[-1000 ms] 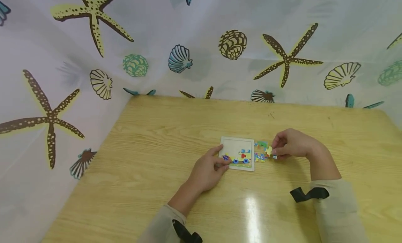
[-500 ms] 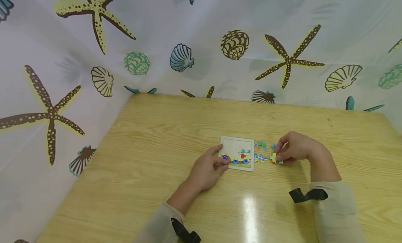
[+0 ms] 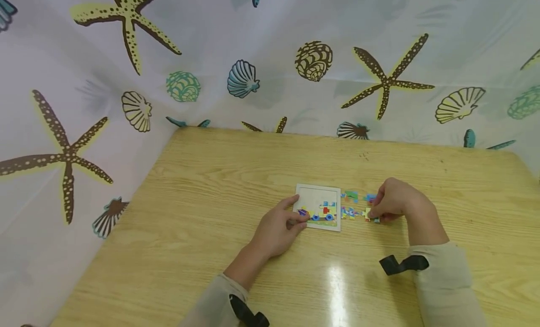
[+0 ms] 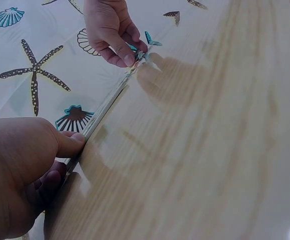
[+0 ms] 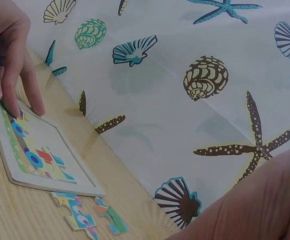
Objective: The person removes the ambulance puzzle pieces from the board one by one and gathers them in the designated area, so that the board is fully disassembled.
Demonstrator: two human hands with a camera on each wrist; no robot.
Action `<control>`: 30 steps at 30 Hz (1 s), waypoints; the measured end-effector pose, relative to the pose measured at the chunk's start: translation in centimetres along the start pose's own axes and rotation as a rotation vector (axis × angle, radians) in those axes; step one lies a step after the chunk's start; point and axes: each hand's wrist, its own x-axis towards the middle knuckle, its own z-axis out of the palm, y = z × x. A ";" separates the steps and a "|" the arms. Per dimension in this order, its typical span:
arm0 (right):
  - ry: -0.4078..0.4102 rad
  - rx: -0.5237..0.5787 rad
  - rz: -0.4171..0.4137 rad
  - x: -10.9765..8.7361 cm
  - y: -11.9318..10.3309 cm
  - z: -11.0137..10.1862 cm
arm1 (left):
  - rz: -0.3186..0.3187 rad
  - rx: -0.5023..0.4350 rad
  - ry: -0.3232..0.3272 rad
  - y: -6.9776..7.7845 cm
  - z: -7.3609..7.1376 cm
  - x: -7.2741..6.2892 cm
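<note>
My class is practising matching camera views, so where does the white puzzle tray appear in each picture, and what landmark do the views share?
Head: the puzzle tray lies slightly right of and below centre, seen from above.
Left wrist: the puzzle tray is nearly edge-on, a thin slanting strip left of centre.
Right wrist: the puzzle tray is at lower left, seen at an angle.
Shared landmark: the left hand, at the tray's edge.

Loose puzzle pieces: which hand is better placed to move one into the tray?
Probably the right hand: it is at the loose pieces, touching the yellow piece. The left hand holds the tray at its left side, away from those pieces.
</note>
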 end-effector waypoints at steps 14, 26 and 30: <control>0.048 -0.136 0.085 -0.2 -1.0 0.2 | 0.018 0.030 0.000 -0.1 -0.2 0.3; 0.041 -0.108 0.029 -0.8 -1.6 0.2 | 0.012 0.024 -0.009 -0.2 -0.1 0.2; 0.016 -0.068 -0.050 -0.3 -1.2 0.4 | 0.010 0.022 -0.005 -0.4 -0.1 0.0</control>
